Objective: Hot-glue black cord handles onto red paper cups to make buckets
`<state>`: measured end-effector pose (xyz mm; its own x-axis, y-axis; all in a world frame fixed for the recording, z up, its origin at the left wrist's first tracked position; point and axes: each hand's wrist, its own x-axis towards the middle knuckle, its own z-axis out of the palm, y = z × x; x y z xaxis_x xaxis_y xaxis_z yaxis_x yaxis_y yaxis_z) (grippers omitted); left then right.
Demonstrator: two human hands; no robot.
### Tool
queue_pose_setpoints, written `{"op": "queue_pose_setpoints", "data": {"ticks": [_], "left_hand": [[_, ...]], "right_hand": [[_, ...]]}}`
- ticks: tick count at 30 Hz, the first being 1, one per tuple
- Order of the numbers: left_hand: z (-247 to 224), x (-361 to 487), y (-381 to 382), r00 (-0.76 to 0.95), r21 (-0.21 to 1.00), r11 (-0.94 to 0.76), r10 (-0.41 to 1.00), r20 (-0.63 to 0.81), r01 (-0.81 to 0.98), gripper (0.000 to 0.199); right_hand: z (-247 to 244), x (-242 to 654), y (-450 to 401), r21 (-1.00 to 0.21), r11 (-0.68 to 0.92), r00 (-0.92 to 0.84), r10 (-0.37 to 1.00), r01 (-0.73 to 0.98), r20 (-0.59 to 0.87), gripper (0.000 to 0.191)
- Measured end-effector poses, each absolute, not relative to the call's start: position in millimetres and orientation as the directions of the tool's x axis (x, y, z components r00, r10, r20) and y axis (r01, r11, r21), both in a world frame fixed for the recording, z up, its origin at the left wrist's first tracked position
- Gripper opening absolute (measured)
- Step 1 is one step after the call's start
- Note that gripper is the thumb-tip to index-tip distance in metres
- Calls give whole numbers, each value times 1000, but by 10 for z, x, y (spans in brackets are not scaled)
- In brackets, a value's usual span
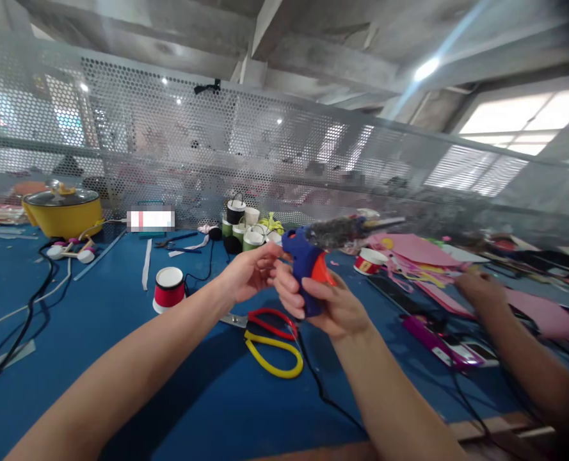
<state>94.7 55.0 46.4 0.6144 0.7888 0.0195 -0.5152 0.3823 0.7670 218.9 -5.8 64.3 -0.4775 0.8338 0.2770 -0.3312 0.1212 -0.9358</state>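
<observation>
My right hand (320,298) is wrapped round the handle of a blue glue gun (308,256) with an orange trigger, held above the table and pointing to the right. Close beside its rear end is my left hand (253,272), its fingers curled together; whether they pinch something small is hidden. Beneath both hands lie scissors (277,374) with one red and one yellow handle loop. A red cup-shaped piece with a white top (169,294) stands on the blue table (207,397), left of my left forearm.
Green and black small cups (253,240) stand at the back. A yellow pot (66,214) is at the far left. Pink sheets (418,250), a purple case (432,339) and another person's hand (483,294) are at the right. Black cables cross the table.
</observation>
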Motion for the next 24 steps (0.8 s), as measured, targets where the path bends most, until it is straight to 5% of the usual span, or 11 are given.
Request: {"op": "queue_pose_setpoints", "data": {"ticks": [9, 15, 20, 24], "left_hand": [[611, 1285, 581, 631, 904, 202, 770, 91, -376, 36], [380, 997, 334, 628, 999, -48, 776, 54, -27, 21], [324, 182, 91, 539, 951, -243, 836, 105, 192, 16], [486, -451, 89, 222, 775, -390, 921, 320, 498, 18]], "right_hand": [[1050, 2065, -119, -941, 247, -173, 941, -232, 290, 16], [978, 2096, 7, -952, 298, -60, 951, -71, 302, 18], [672, 2064, 128, -979, 173, -110, 976, -110, 185, 21], [444, 1966, 249, -995, 54, -109, 992, -81, 63, 24]]}}
